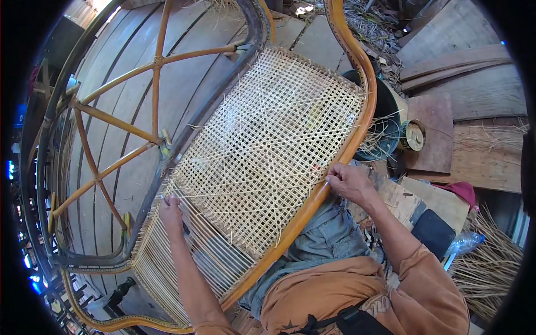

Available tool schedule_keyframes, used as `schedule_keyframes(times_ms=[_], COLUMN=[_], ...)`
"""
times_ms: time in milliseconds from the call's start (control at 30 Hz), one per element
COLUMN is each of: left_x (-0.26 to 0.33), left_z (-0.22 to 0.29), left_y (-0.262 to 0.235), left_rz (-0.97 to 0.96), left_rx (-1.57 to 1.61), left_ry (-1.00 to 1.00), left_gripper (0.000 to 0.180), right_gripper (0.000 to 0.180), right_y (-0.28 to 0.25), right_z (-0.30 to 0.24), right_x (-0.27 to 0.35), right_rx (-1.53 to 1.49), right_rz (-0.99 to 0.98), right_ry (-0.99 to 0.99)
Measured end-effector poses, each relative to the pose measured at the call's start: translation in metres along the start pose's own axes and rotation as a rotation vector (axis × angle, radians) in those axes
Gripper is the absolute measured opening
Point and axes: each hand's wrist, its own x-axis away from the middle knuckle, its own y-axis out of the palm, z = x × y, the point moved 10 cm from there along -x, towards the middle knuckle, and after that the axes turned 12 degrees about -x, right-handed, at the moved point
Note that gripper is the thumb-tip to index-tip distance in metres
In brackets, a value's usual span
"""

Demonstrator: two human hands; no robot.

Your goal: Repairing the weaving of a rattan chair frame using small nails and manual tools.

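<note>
A woven cane panel (pixel 268 139) fills a curved wooden frame (pixel 365 106), tilted across my lap. Its upper part is an open lattice; towards the lower left, only parallel cane strands (pixel 218 259) span the frame. At the panel's left edge, my left hand (pixel 171 215) is closed in a pinch on a thin cane strand where the lattice meets the bare strands. On the opposite side, my right hand (pixel 350 182) pinches at the near wooden rail, beside the lattice edge. What lies between its fingertips is too small to make out. Loose strand ends stick up from the weave.
Dark curved rails and crossed brown poles (pixel 157 61) extend left over a plank floor (pixel 125 184). Beyond the right rail are a dark bucket (pixel 397 131) with cane scraps, a round tin (pixel 414 135), wooden boards (pixel 430 131), a plastic bottle (pixel 464 243) and a cane bundle (pixel 494 268).
</note>
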Motion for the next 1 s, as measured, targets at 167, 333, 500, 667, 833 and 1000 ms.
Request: schedule_keyframes(times_ms=[167,333,500,667,833,1000], left_x=[0.013,0.001,-0.036,0.002,0.156,0.244], left_z=[0.043,0.027,-0.022,0.001,0.208,0.271], left_y=[-0.001,-0.002,-0.066,-0.204,-0.033,0.095], left_rz=[0.199,0.22,0.485,0.737,0.216,-0.388], left_rx=[-0.468,-0.501,-0.647,-0.027,-0.166,0.309], left_ry=[0.255,0.206,0.088,-0.054,0.548,0.578], left_gripper=[0.032,0.038,0.036,0.038,0.017,0.008], right_gripper=[0.021,0.021,0.02,0.014,0.015,0.014], right_y=[0.0,0.001,-0.003,-0.04,-0.026,-0.006], right_z=[-0.004,-0.01,-0.025,-0.046,-0.171,-0.147], right_x=[0.001,0.003,0.011,0.027,0.085,0.088], right_rx=[-0.044,-0.005,0.088,-0.199,-0.316,-0.279], right_rz=[-0.021,-0.041,0.0,0.135,0.136,0.054], right_ry=[-0.049,-0.087,-0.176,-0.278,-0.694,-0.612])
